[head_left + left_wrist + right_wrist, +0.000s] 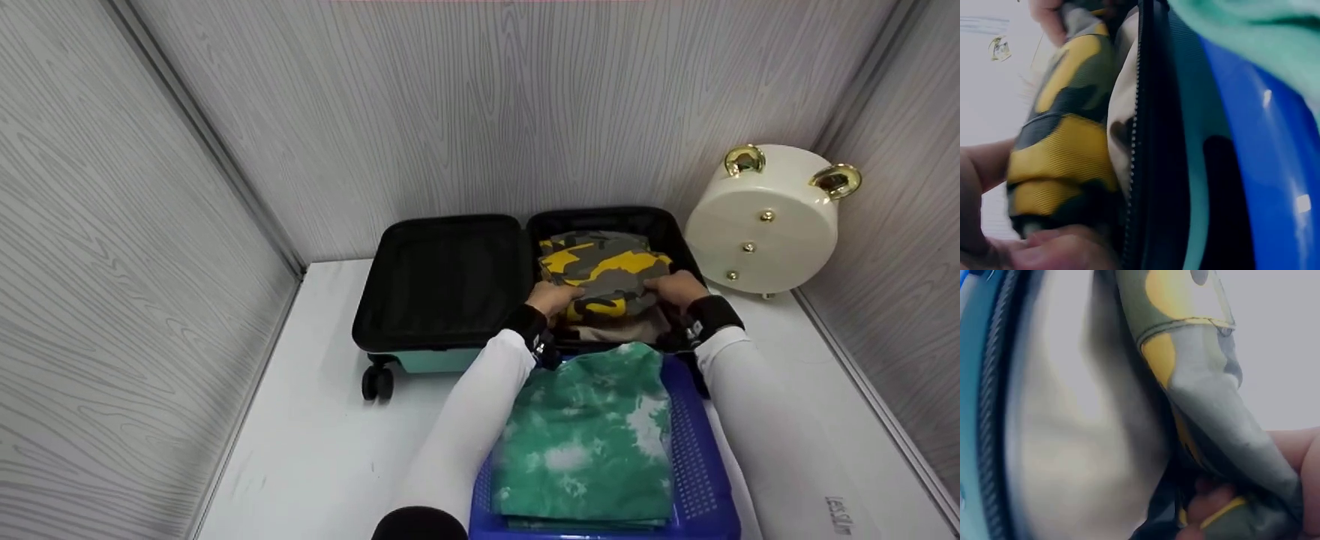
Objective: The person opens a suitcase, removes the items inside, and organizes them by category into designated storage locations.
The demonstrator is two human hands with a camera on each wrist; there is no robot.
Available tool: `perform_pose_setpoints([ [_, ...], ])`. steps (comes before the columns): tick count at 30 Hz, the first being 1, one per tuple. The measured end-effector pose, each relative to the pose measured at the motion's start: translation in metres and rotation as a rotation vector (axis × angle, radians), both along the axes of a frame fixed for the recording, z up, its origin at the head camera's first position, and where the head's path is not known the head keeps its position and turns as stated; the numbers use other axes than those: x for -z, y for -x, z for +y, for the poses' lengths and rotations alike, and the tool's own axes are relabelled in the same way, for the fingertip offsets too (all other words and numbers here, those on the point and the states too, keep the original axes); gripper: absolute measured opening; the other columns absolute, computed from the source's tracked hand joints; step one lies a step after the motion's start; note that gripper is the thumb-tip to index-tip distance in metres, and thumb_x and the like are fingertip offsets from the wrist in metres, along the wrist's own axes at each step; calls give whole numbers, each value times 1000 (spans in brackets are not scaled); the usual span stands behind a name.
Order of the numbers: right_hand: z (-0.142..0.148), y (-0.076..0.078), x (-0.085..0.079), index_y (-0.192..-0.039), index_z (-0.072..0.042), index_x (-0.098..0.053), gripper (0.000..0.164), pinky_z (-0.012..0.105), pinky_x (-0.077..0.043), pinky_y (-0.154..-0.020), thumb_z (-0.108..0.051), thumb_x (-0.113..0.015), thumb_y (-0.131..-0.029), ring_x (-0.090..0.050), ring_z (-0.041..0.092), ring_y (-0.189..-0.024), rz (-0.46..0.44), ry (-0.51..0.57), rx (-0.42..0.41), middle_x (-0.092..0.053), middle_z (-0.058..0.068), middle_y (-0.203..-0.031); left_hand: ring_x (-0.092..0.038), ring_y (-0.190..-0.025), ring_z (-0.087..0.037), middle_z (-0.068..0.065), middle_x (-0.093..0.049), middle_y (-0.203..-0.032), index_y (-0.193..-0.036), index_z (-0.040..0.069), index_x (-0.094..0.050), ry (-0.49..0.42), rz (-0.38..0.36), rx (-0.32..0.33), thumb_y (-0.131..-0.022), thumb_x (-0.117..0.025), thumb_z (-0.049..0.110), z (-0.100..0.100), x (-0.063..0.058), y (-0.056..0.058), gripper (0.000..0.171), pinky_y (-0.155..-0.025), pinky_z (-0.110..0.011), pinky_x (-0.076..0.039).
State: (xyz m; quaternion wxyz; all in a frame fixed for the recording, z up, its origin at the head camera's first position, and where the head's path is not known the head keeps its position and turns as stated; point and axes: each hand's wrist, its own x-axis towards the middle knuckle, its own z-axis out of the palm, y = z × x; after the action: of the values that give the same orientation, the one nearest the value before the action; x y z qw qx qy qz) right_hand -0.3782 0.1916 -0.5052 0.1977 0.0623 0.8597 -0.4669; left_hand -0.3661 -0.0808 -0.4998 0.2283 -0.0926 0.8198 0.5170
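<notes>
A folded camouflage garment (611,274) in yellow, grey and black lies in the right half of an open suitcase (442,281). My left hand (553,298) grips its left edge, the thumb on top. At the opposite edge my right hand (677,289) pinches the cloth; in the right wrist view, fingertips (1213,503) show beneath the fold. Under the near side of the garment lies a beige cloth (626,330), also seen beside the zipper (1133,140) in the left wrist view.
In front of the suitcase, a blue basket (701,465) holds folded green tie-dye cloth (585,442). A round cream case (757,232) with gold ear-shaped parts stands at the back right. Suitcase wheels (377,382) project toward the front left. Walls bound the white table (315,450).
</notes>
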Motion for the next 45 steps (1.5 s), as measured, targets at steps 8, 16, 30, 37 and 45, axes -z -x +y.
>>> perform_pose_setpoints([
  [8, -17, -12, -31, -127, 0, -58, 17, 32, -62, -85, -7, -52, -113, -74, 13, -86, -89, 765, 165, -74, -1, -93, -54, -136, -30, -15, -49, -157, -158, 2, -47, -386, 1, -186, -107, -67, 24, -4, -20, -1, 58, -111, -48, -56],
  [16, -25, -17, -24, -153, -9, -41, 44, 26, -61, -88, 4, -49, -112, -72, 15, -102, -4, 1112, 190, -71, 2, -117, -56, -146, -34, -18, -49, -162, -163, 9, -47, -760, -178, -268, -112, -60, 30, -17, -14, 7, 57, -113, -58, -54],
  [30, -36, -24, -33, -139, -14, -61, 37, 29, -62, -92, 6, -48, -111, -73, 16, -109, 199, 1217, 88, -74, 3, -122, -76, -88, -20, -8, -75, -102, -117, 7, -68, -775, -198, -151, -106, -73, 24, -28, -22, 11, 21, -99, -44, -64],
  [37, -36, -32, -40, -129, -10, -69, 31, 29, -63, -87, 6, -48, -111, -77, 17, -99, 224, 1239, 106, -77, 5, -112, -75, -78, -17, -9, -72, -95, -114, 2, -63, -762, -117, -217, -103, -73, 8, -25, -37, 8, 16, -69, -26, -63],
  [45, -34, -44, -48, -128, -13, -68, 22, 28, -62, -89, -6, -53, -114, -76, 14, -100, 241, 1192, 174, -79, 2, -112, -76, -80, -18, -12, -72, -100, -120, -5, -67, -823, -28, -266, -105, -67, 0, -21, -53, 5, 16, -69, -24, -64],
])
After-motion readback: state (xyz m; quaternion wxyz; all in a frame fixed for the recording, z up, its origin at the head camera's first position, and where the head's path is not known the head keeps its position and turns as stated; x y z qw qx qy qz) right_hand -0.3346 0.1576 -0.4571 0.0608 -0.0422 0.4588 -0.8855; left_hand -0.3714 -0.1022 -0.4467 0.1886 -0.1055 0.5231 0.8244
